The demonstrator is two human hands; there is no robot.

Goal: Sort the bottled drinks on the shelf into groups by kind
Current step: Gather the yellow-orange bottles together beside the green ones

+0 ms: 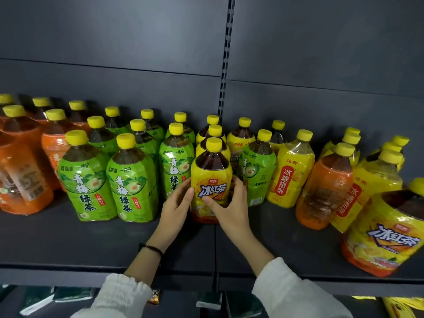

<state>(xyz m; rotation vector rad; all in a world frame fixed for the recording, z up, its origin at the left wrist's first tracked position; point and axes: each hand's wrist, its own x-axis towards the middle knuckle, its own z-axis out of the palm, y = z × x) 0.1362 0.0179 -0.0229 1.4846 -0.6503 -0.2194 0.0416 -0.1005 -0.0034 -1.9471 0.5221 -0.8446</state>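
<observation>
A yellow iced black tea bottle (210, 180) stands upright on the dark shelf (114, 239), at the front of a row of the same kind. My left hand (176, 206) holds its left side and my right hand (226, 203) curls round its right side and front. Green-labelled green tea bottles (88, 180) fill the space to its left, with one more (255, 173) just to its right. Orange-labelled bottles (21, 175) stand at the far left. Yellow pear drink bottles (290, 173) and one orange bottle (323, 187) stand to the right.
Another iced black tea bottle (385, 232) leans at the right front edge. The shelf's front strip (68, 271) lies between me and the bottles. Packets lie on a lower shelf (41, 299). A slotted upright (226, 65) splits the back panel.
</observation>
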